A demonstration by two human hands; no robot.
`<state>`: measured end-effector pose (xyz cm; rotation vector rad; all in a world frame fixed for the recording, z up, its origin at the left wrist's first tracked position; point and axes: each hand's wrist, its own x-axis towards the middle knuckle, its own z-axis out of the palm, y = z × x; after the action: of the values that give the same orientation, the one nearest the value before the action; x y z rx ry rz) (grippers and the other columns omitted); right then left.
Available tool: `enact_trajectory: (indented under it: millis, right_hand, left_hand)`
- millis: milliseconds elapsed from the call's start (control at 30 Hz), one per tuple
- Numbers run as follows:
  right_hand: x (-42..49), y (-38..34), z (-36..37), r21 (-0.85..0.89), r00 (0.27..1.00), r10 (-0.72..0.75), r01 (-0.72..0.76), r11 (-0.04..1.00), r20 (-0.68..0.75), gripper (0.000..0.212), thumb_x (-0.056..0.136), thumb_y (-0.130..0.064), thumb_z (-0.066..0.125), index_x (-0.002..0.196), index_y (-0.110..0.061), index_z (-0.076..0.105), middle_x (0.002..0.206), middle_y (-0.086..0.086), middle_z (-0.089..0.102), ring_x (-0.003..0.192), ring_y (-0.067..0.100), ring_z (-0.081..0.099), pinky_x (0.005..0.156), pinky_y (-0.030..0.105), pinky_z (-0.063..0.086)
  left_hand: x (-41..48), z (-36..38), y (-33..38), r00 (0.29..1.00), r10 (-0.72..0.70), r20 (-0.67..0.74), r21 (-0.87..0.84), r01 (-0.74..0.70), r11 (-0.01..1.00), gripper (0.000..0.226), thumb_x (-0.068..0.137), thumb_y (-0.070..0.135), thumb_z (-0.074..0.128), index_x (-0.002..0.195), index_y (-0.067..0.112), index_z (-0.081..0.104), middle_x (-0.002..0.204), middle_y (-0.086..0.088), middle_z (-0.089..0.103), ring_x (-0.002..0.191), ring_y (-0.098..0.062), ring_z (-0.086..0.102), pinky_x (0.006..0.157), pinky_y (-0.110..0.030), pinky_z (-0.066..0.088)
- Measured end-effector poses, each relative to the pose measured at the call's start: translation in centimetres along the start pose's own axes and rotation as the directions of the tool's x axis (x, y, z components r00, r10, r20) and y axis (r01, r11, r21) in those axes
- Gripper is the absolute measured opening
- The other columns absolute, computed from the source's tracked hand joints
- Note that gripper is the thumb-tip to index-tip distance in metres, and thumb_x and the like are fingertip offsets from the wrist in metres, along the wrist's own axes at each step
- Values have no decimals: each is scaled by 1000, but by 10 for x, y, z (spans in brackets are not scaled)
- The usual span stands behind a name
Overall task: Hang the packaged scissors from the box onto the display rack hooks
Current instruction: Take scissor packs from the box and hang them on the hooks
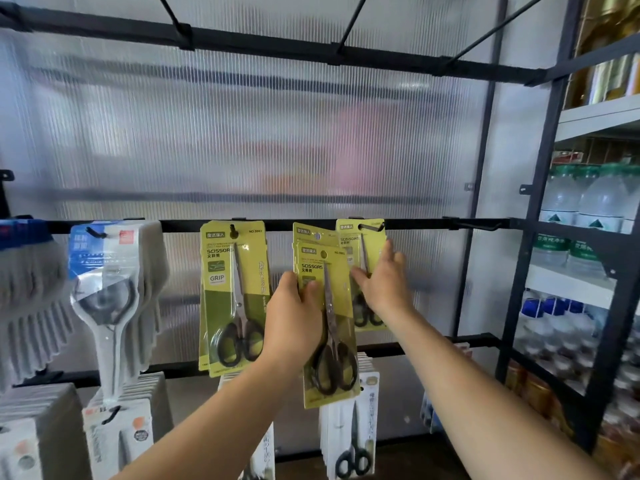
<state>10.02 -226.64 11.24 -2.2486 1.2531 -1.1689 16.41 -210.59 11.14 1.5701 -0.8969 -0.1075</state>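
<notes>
My left hand (294, 320) grips a small stack of yellow-green scissors packs (327, 317) by their left edge, held up in front of the black rack rail (180, 226). My right hand (382, 282) lies with straight fingers against another scissors pack (363, 244) that hangs on a hook (372, 226) just right of the held stack. Further left, a bundle of the same packs (233, 296) hangs from its own hook. An empty hook (479, 225) sticks out at the rail's right end. The box is out of view.
Clear-packed tools (114, 289) and grey items (27, 289) hang at the left. White scissors packs (349, 438) hang on a lower rail. A black shelf unit (540, 237) with water bottles (588, 199) stands at the right.
</notes>
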Motion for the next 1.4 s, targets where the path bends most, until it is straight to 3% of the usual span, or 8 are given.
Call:
enact_trajectory:
  millis: [200, 333, 467, 567, 767, 967, 1133, 1400]
  right_hand:
    - [-10, 6, -18, 6, 999, -37, 37, 999, 0, 65, 99, -44, 49, 151, -9, 31, 137, 11, 42, 122, 27, 52, 82, 25, 40]
    - [-40, 4, -33, 221, 991, -126, 133, 966, -46, 41, 100, -41, 48, 131, -15, 56, 113, -4, 55, 106, 13, 59, 75, 16, 41]
    - [-61, -4, -39, 322, 972, -196, 147, 935, 126, 79, 74, -70, 63, 140, -32, 44, 119, -12, 62, 106, 4, 61, 88, 25, 52]
    - [-59, -4, -43, 352, 975, -192, 141, 925, 113, 73, 66, -68, 68, 132, -39, 51, 111, -12, 68, 99, 5, 66, 85, 35, 57]
    - [-55, 3, -56, 307, 989, -145, 151, 939, -44, 82, 83, -46, 65, 154, -31, 26, 147, -9, 44, 135, 10, 43, 111, 34, 39]
    - [-45, 15, -55, 172, 987, -126, 141, 975, -96, 72, 91, -35, 61, 154, -27, 27, 128, 0, 44, 114, 13, 48, 84, 23, 37]
    - [-42, 18, -52, 170, 984, -107, 131, 977, -140, 74, 93, -33, 60, 156, -24, 22, 123, -4, 40, 104, 8, 43, 81, 19, 34]
    - [-32, 9, -35, 102, 993, -99, 106, 989, -68, 79, 97, -33, 58, 158, -13, 10, 138, 10, 36, 90, 9, 39, 66, 12, 30]
  left_hand:
    - [3, 4, 6, 1000, 3, 14, -31, -2, 1000, 26, 104, 26, 45, 80, 16, 44, 70, 1, 46, 61, -14, 40, 57, -29, 37]
    - [2, 8, 11, 1000, 13, 9, -23, -13, 1000, 30, 103, 27, 45, 76, 16, 39, 68, 2, 41, 59, -13, 36, 55, -28, 33]
    - [7, 14, 12, 1000, 4, -13, -81, -5, 997, 27, 99, 35, 54, 89, 9, 52, 78, -4, 59, 71, -23, 56, 68, -39, 50]
    - [6, 17, 16, 1000, -9, -24, -163, 5, 987, 27, 98, 36, 56, 94, 10, 57, 86, -4, 66, 81, -23, 63, 78, -41, 55]
    - [5, 14, 15, 998, -27, -64, -122, 19, 992, 30, 104, 29, 45, 87, 4, 48, 65, -3, 45, 57, -19, 38, 55, -31, 35]
    - [4, 11, 12, 998, -26, -64, -102, 19, 995, 29, 104, 26, 43, 84, 7, 46, 64, -2, 44, 56, -17, 36, 53, -31, 33]
    - [3, 8, 10, 998, -10, -64, -105, 3, 994, 28, 104, 26, 43, 87, 5, 47, 65, -3, 45, 57, -18, 37, 55, -31, 35]
    - [7, 9, 6, 999, -10, -45, -104, 5, 995, 29, 104, 26, 43, 89, 2, 48, 65, -3, 46, 59, -20, 39, 59, -34, 39]
